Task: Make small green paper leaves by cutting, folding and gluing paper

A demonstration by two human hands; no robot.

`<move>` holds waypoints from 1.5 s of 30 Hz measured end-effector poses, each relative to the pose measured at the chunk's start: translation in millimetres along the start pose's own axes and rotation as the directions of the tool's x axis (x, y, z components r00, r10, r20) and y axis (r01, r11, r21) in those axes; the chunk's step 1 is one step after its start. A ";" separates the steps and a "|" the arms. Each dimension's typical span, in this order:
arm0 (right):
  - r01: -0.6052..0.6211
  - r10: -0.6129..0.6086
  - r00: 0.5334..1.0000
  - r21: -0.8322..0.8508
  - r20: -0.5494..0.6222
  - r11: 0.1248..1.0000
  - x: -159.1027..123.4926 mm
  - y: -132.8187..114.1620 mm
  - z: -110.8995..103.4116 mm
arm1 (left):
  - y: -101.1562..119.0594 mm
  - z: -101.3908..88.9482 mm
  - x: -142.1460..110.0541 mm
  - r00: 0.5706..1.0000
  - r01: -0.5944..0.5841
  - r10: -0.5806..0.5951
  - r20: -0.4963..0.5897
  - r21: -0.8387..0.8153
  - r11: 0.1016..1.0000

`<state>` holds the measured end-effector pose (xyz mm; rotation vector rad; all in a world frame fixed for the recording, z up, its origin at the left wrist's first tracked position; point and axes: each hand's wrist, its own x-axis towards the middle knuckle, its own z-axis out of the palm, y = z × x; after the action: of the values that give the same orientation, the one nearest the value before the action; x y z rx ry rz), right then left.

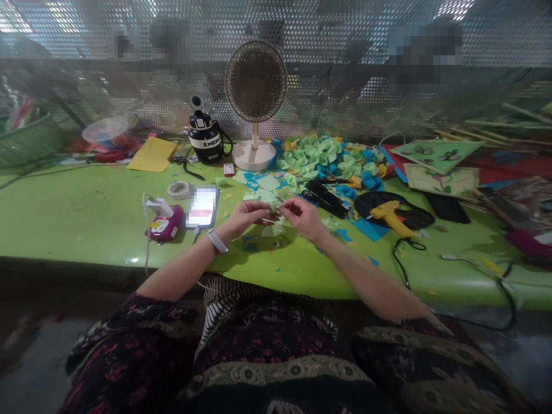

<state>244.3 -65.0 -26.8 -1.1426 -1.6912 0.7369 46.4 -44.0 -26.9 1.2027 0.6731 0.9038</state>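
Note:
Over the middle of the green table, my left hand pinches a small piece of light green paper. Close against it, my right hand is closed, thumb and forefinger meeting at the paper's right side. A thin sliver shows at those right fingertips, too small to name. Beneath and behind my hands lie pale green and blue paper scraps. A black stapler rests just beyond my right hand. Left of my left hand is a phone with its screen lit.
A white fan and a black flask stand at the back, beside a heap of folded paper pieces. A purple power socket is at left. To the right, a yellow glue gun and its cord lie near the edge.

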 end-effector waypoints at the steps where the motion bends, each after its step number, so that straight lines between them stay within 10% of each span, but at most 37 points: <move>1: -0.004 0.004 1.000 -0.002 0.000 1.000 0.2 0.2 0.0 | 0.2 0.0 -0.3 1.000 0.002 -0.002 0.001 0.004 1.000; 30: -0.002 0.002 1.000 -0.033 0.019 0.999 -0.7 -4.3 -0.4 | 1.6 1.1 -1.5 1.000 -0.004 0.001 0.027 0.103 0.995; 45: -0.010 0.016 0.978 -0.028 0.207 1.000 -2.6 -13.2 -5.5 | 6.1 1.6 -4.3 0.959 0.203 -0.202 0.199 0.014 0.979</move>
<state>244.9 -72.6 -14.4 -1.1273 -1.8732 0.8693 44.3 -47.9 -20.7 1.1762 0.6175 0.6046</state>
